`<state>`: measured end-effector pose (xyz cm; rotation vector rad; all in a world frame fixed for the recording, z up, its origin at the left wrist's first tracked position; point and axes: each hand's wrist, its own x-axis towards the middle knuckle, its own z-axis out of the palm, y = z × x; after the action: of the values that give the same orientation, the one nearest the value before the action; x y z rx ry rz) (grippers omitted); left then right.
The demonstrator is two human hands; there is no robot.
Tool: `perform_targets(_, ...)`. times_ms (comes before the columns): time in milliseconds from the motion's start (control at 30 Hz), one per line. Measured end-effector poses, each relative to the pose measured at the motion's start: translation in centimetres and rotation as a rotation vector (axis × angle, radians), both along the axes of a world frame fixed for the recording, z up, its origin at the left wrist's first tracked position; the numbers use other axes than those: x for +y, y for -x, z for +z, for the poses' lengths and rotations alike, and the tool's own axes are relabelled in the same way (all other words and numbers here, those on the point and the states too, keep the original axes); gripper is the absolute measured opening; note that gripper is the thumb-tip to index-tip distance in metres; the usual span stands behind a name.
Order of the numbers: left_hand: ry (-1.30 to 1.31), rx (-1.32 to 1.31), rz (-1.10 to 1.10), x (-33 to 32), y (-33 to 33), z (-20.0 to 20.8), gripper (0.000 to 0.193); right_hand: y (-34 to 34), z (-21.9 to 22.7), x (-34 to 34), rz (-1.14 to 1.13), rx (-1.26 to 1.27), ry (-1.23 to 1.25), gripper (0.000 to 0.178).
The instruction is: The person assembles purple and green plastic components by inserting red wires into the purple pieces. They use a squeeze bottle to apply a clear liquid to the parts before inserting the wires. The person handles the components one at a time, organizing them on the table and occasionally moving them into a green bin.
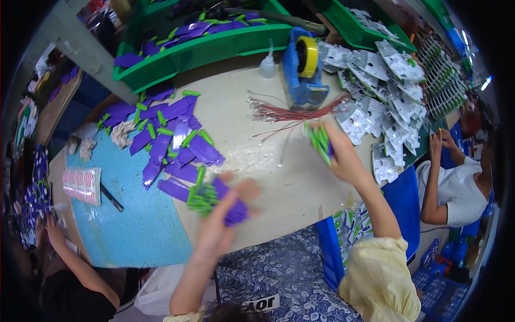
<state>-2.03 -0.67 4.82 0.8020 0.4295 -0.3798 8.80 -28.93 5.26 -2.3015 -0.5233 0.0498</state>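
Green-and-purple part [319,141] sits in the right hand's [340,149] closed grip above the surface [284,196], near red wires [289,114] a low swing could snag; left hand [219,221] blurred at purple piece [235,215], grip unreadable.

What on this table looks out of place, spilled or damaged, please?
Two things look slightly odd. A crumpled pale wad lies beside the purple pieces, shapeless among moulded parts. The bundle of red wires looks untidy, with some ends straying apart. I see no clear spill or damage.
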Motion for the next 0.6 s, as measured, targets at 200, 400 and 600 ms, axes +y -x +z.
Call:
perform_targets(200, 0.464, 0.356, 0.141, -8.2, 2.1, -1.4, 0.056, 3.4, -0.6, -1.6, 0.201, -0.118, 0.391, 0.038)
perform_targets(400, 0.963, 0.595, 0.133, -7.8, 1.4, -1.6, 0.086, 1.4, 4.7, 4.0, 0.314, -0.210, 0.285, 0.050)
perform_targets(600, 0.763, 0.376, -0.269, -4.0, 4.9, -0.6, 0.060, -1.8, -2.5, 16.3, 0.315, -0.475, 0.131, 0.034)
